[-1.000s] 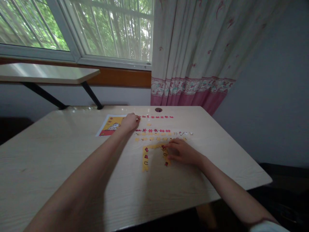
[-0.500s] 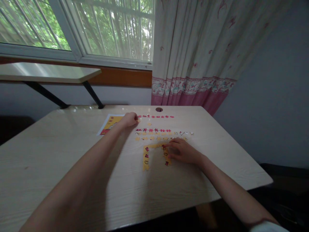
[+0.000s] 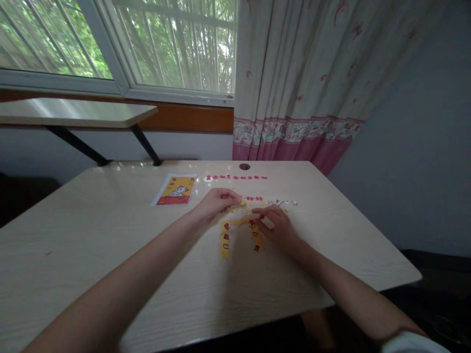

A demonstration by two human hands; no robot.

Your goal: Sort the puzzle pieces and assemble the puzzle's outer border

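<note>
My left hand (image 3: 221,200) hovers over the rows of loose pieces, its thumb and fingers pinched on a small yellow jigsaw puzzle piece (image 3: 242,202). To its right, my right hand (image 3: 275,223) has its fingers apart, the tips by the top right corner of a joined yellow puzzle border (image 3: 224,240). That border forms a three-sided frame with red and outlined marks, its near side unclosed. Part of the yellow pieces' rows lies hidden behind both hands. White-and-black puzzle pieces (image 3: 279,202) and red pieces (image 3: 254,198) show beyond my right hand.
Toward the back, a row of red puzzle pieces (image 3: 235,177) runs across the wooden table (image 3: 147,255). A printed picture card (image 3: 186,184) with a white animal on yellow and red lies left of it. Behind are a raised shelf (image 3: 77,112), a cable hole (image 3: 245,166) and a curtain (image 3: 294,88).
My left hand has come right and nearer from the far row's left end, carrying the yellow puzzle piece. The picture card is now uncovered. My right hand stays close to the border's corner.
</note>
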